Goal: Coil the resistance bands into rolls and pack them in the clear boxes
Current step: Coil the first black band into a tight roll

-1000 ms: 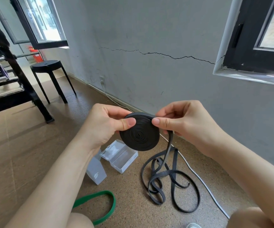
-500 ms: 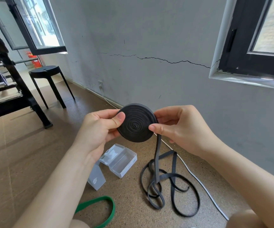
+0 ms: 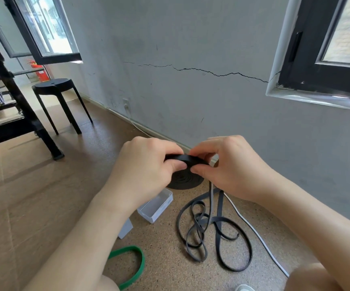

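In the head view, the black roll (image 3: 185, 179) has tipped from facing the camera to lying nearly flat. The left hand (image 3: 146, 164) and right hand (image 3: 230, 166) each pinch its rim. The loose tail (image 3: 216, 234) hangs below the right hand, so winding is unfinished. The open clear box (image 3: 157, 206) waits beneath the left hand.

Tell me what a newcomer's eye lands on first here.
The half-wound black roll at centre, pinched between the left hand and right hand. Its loose tail drops into a tangle on the floor below the right hand, with a clear box by the left wrist and a green band near the bottom edge. Behind, a long crack runs across the grey wall.
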`<state>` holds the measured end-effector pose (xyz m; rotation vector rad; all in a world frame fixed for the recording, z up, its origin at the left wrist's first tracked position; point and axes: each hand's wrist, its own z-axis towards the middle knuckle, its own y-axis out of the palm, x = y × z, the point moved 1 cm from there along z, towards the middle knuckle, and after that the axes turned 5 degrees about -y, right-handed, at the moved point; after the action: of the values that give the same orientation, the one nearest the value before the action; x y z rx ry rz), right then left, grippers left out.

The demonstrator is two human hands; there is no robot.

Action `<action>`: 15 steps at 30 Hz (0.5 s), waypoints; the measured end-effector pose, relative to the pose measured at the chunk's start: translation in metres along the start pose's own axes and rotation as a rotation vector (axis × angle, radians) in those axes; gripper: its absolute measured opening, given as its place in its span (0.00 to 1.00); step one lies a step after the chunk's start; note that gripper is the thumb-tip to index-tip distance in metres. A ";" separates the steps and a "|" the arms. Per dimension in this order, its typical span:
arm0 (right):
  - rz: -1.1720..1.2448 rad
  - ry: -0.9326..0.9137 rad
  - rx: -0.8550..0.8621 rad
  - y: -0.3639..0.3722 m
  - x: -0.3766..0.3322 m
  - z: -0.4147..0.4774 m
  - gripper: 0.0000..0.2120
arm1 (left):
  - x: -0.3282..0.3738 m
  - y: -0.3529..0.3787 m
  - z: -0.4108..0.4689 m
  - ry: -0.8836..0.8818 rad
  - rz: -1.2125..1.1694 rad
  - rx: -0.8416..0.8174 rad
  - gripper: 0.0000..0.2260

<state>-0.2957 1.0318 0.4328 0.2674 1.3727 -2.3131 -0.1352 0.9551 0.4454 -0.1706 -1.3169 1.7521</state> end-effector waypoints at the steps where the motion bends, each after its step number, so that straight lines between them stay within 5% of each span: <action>1: 0.090 0.046 0.014 -0.001 0.002 0.000 0.08 | -0.003 0.000 0.001 -0.047 -0.074 0.009 0.08; 15: 0.463 0.238 0.111 -0.004 0.020 -0.001 0.08 | -0.017 0.003 0.006 -0.384 -0.787 0.128 0.09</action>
<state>-0.3151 1.0286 0.4279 0.8257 1.1360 -2.0113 -0.1311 0.9387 0.4389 0.7012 -1.2804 1.1998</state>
